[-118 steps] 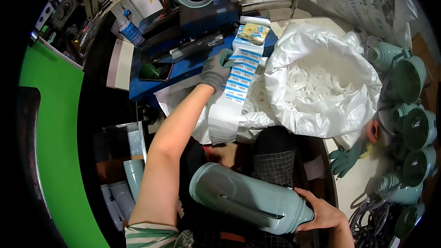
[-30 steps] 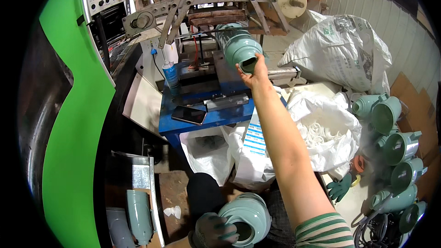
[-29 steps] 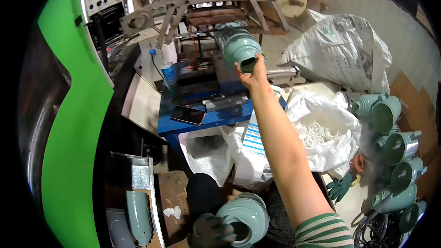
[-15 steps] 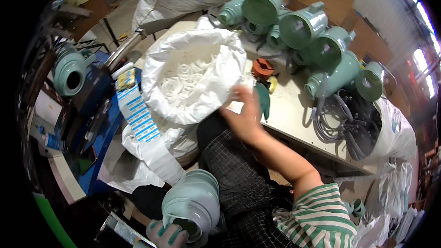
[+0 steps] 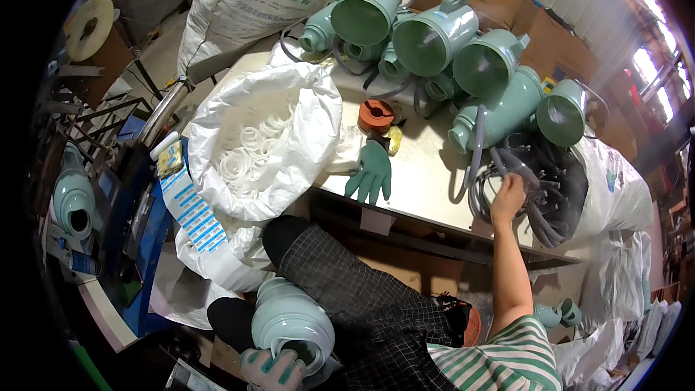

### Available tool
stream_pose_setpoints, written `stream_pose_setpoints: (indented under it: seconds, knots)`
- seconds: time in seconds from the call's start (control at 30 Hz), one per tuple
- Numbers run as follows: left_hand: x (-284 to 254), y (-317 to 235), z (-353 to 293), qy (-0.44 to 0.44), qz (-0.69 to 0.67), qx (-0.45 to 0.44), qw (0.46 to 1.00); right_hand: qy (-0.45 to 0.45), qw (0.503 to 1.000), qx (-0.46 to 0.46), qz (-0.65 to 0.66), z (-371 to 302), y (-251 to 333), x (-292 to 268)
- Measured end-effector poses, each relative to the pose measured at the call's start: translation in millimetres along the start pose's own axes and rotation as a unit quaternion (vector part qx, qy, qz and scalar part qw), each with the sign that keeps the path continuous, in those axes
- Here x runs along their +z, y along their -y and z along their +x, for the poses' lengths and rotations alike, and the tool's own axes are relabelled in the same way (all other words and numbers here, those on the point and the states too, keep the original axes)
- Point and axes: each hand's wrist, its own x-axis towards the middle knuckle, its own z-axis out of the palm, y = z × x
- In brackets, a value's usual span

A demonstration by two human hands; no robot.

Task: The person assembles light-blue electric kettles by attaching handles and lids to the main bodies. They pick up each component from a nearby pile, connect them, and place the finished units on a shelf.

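I see a glossy pale-green flask shell (image 5: 293,318), tilted between the legs (image 5: 340,271), its open mouth visible; grey strips (image 5: 541,224) lie looped, tangled at the desk's (image 5: 427,177) edge.

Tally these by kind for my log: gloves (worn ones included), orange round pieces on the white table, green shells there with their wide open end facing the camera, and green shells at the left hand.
Gloves: 2 (worn glove, loose glove)
Orange round piece: 1
Wide-end-facing shells: 4
Left-hand shell: 1
Total: 8
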Motion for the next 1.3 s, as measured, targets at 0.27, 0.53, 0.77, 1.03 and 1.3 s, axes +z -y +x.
stream_pose_setpoints:
  seconds: [0.27, 0.53, 0.77, 1.03, 1.3]
  knots:
    - [-1.1, -2.9, -10.2, -0.190, -0.088, 0.007, 0.978, -0.127, 0.970, -0.169, 0.121, 22.7, 100.5, -60.0]
    - [2.8, 61.7, 24.2, -0.205, 0.000, -0.155, 0.966, 0.350, 0.594, -0.247, 0.681, -125.6, 348.4, -88.8]
    - [-0.9, 88.6, -66.3, -0.507, -0.186, -0.485, 0.688, 0.548, 0.365, -0.490, 0.572, -217.1, 399.7, -117.0]
    - [34.9, 44.9, -36.4, -0.548, -0.650, -0.430, 0.303, 0.544, 0.361, -0.407, 0.639, -210.7, 393.6, -94.1]
    - [28.9, 28.4, -7.3, -0.401, -0.650, -0.548, 0.342, 0.581, 0.324, -0.437, 0.605, -195.3, 373.1, -99.5]
